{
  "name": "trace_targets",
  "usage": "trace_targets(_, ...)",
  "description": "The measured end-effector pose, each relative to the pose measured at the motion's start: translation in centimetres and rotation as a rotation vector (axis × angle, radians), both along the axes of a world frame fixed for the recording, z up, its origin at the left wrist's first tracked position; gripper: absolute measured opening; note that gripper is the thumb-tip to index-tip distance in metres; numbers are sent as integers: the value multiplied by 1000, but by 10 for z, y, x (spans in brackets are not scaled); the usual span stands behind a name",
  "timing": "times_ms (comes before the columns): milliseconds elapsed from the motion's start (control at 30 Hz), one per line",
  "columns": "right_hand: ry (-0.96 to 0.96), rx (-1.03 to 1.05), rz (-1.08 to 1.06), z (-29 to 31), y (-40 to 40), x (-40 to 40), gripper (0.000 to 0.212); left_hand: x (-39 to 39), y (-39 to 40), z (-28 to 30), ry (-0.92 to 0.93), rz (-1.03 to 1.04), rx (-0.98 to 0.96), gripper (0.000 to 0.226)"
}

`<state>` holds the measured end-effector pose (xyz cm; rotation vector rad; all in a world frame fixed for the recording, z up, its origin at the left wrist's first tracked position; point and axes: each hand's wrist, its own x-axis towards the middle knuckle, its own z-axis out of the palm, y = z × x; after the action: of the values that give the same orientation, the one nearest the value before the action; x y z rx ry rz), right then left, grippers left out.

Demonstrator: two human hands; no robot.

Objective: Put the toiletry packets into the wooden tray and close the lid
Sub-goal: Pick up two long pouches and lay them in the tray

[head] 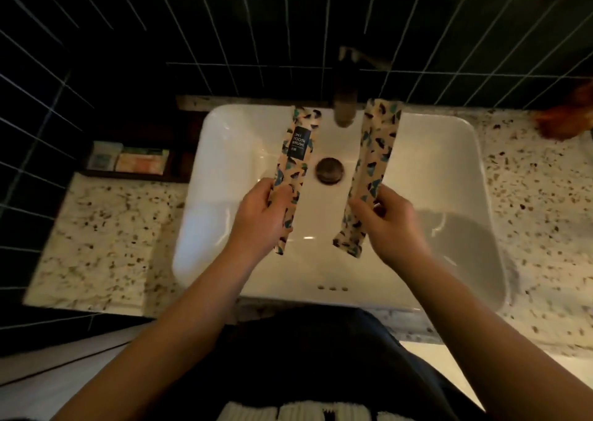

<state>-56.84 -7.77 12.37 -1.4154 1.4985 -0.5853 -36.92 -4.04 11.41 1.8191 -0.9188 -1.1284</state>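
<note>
My left hand (260, 215) grips a long beige speckled toothbrush packet (296, 151) by its lower half, label side up, over the white sink. My right hand (388, 225) holds a second long speckled packet (373, 157) the same way, its plain side showing. Both packets point away from me, on either side of the drain. The dark wooden tray (141, 177) stands at the back left of the counter, open, with several small packets (128, 161) inside. I see no lid in view.
A white rectangular sink (224, 151) fills the middle, with a round drain (329, 170) and a dark faucet (345, 100) at the back. Speckled stone counter (102, 238) lies on both sides. Dark tiled wall behind. An orange-brown object (568, 119) sits at the far right.
</note>
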Motion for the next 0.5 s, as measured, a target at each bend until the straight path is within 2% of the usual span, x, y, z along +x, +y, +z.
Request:
trace_targets(200,22,7,-51,8,9,156,8,157,12,0,-56,-63,1,28)
trace_targets(300,90,-11,-43,10,10,218,16,220,15,1,-123,-130,-14,32)
trace_targets(400,151,-60,8,14,8,264,22,268,12,2,-133,-127,-6,25)
trace_targets(500,187,-99,105,17,2,296,20,305,6,-7,-181,-108,11,20)
